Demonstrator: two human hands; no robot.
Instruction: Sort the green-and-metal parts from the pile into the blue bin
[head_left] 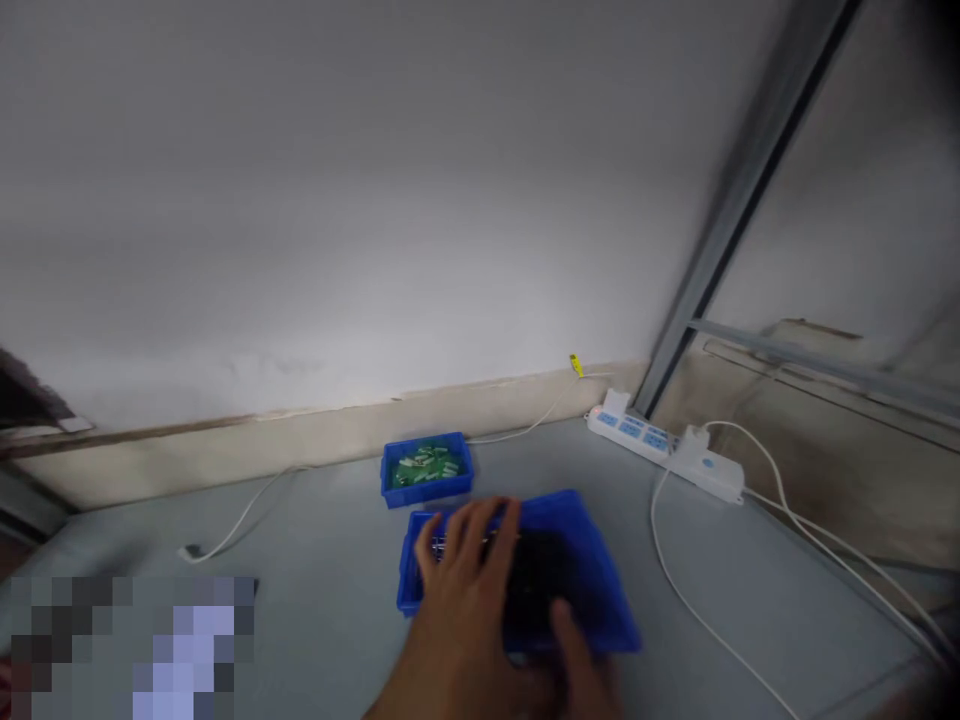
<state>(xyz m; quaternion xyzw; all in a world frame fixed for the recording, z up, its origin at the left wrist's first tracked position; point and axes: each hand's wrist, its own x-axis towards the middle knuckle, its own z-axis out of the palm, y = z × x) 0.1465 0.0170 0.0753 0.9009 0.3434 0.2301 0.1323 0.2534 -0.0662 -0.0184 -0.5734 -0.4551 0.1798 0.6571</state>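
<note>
Head view: larger blue bin (592, 560) sits on the grey table (322, 560), with one hand (480, 590) spread wide over its dark contents, fingers (465, 530) splayed, thumb toward the near right rim; motion blur, so can't tell which hand it is or whether it grips anything. Just beyond the fingertips, a smaller blue bin (427, 468) holds green boards with white parts. Right of the hand and well apart, a white power strip (664, 446) lies by the wall, its white cable (675, 580) looping past the larger bin.

Dim, motion-blurred throughout (worst at right), corners darkened.
</note>
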